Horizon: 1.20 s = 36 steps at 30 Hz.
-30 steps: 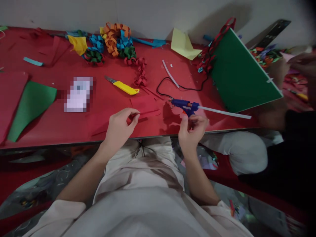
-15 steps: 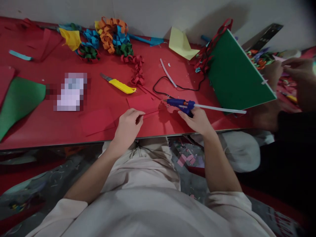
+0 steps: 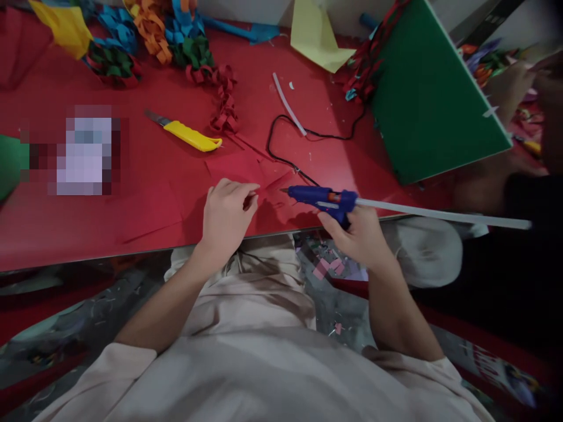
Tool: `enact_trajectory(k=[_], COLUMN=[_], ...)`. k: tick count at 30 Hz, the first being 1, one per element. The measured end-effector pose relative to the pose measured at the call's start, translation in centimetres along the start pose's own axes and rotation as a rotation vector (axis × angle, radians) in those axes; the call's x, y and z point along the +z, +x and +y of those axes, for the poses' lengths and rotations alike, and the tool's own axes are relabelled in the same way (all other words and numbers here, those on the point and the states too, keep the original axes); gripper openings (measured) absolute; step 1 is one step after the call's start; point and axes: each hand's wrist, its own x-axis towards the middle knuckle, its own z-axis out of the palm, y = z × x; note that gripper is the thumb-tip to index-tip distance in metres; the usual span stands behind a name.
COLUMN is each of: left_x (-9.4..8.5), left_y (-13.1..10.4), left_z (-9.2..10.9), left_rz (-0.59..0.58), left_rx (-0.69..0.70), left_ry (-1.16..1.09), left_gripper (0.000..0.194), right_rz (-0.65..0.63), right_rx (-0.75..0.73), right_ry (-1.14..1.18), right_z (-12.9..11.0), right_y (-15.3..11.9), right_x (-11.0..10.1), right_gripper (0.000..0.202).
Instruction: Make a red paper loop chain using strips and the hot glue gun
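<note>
My left hand (image 3: pixel 227 218) is closed in a pinch over the red table (image 3: pixel 334 117), on a thin red paper strip (image 3: pixel 278 181) that is hard to make out against the red. My right hand (image 3: pixel 358 234) grips the handle of a blue hot glue gun (image 3: pixel 323 198). Its nozzle points left, towards the strip and my left fingertips, with a gap between. A long white glue stick (image 3: pixel 444 214) sticks out of the gun's back. Under and beside my left hand lie red paper pieces (image 3: pixel 153 211).
A yellow utility knife (image 3: pixel 191 135) lies with its blade out. Behind it are curled paper garlands (image 3: pixel 225 99) and a pale yellow sheet (image 3: pixel 314 38). A black cord (image 3: pixel 269 138) loops past a loose glue stick (image 3: pixel 289 105). A green board (image 3: pixel 440 94) leans right, near another person's hand (image 3: pixel 510 88).
The view has shifted, so the far table items sit higher and further left. The glue gun's nozzle has moved nearer my left fingers. Both hands keep their hold.
</note>
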Motion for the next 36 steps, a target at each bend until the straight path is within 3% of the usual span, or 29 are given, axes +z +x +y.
enact_trajectory(k=[5,15,30,36], left_x=[0.0,0.1,0.2,0.2], left_y=[-0.1,-0.4,-0.6,-0.6], left_z=[0.2,0.0,-0.2,-0.2], left_rz=[0.004,-0.016,-0.012,-0.003], left_rx=[0.012,0.03,0.052,0.058], left_ry=[-0.005,0.008,0.032,0.026], left_gripper=[0.017,0.013,0.012,0.012], right_rz=[-0.077,-0.135,-0.088,-0.111], right_rx=[0.038,0.055,-0.073,-0.055], right_ry=[-0.028,-0.091,-0.29,-0.36], right_z=[-0.5,-1.9,-2.2,-2.1], right_y=[0.3,0.8,0.7,0.8], right_x=[1.2,1.7,2.4,2.3], right_gripper=[0.041,0.043,0.049,0.053])
